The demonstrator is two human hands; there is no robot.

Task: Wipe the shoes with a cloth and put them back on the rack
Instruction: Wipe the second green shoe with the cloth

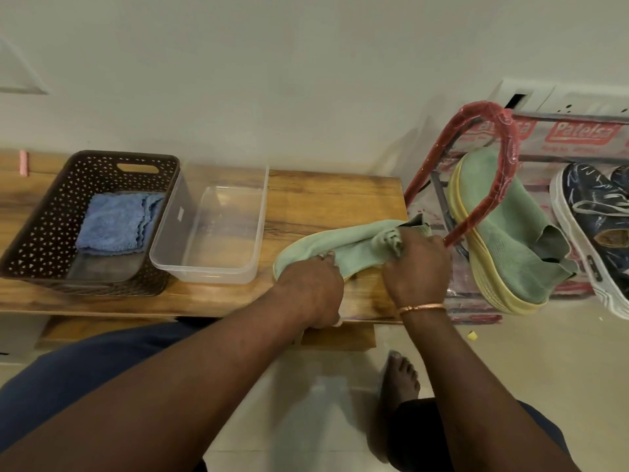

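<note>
A pale green knit shoe [343, 245] with a yellow sole lies on its side on the wooden bench [306, 195]. My left hand [311, 289] grips its middle from the near side, fingers curled over the upper. My right hand [417, 264] pinches the bunched collar at the heel end. The matching green shoe [507, 233] stands tilted on the red-framed rack [490, 172] to the right, beside a dark blue patterned sneaker [592, 219]. A folded blue cloth [115, 223] lies in the brown basket [44, 229] at the left.
A clear plastic tub [211, 267] sits between the basket and the shoe. The rack stands against the bench's right end, wrapped in printed plastic. My bare foot [400, 379] is on the tiled floor below. A wall runs right behind the bench.
</note>
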